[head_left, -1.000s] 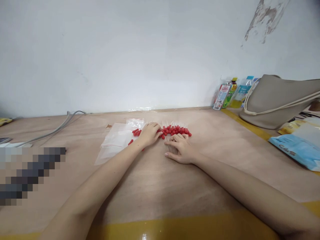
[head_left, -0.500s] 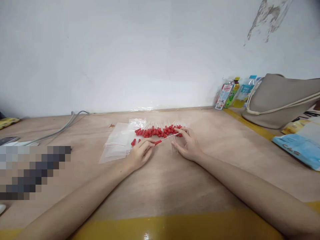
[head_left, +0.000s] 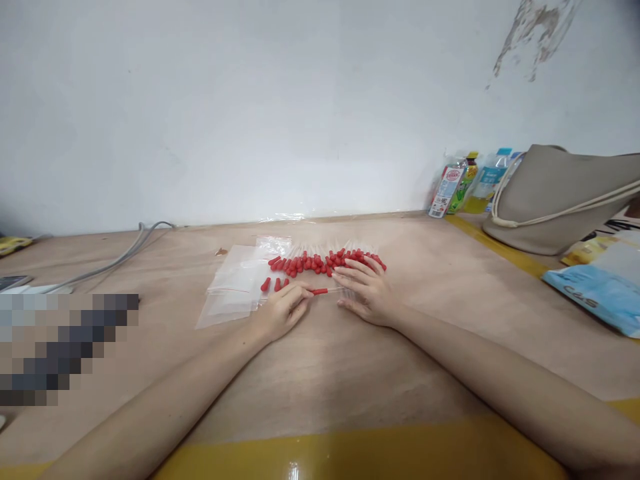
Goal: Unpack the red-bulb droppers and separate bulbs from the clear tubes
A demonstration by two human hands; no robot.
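Btwn pinched fingers of L hand (head_left: 286, 309): thin clear tube w/ red cylindrical end (head_left: 321, 291), pointing twd R hand (head_left: 371, 295). R fingers spread; just beyond them, clear tubes w/ red bulb ends (head_left: 311, 263).

red-bulbed, clear-stemmed dropper (head_left: 320, 291) | held crosswise, stem pointing right | matching droppers (head_left: 305, 262) | clustered just beyond

Bag (greyish) (head_left: 555, 200) beside drink bottles (head_left: 485, 183)
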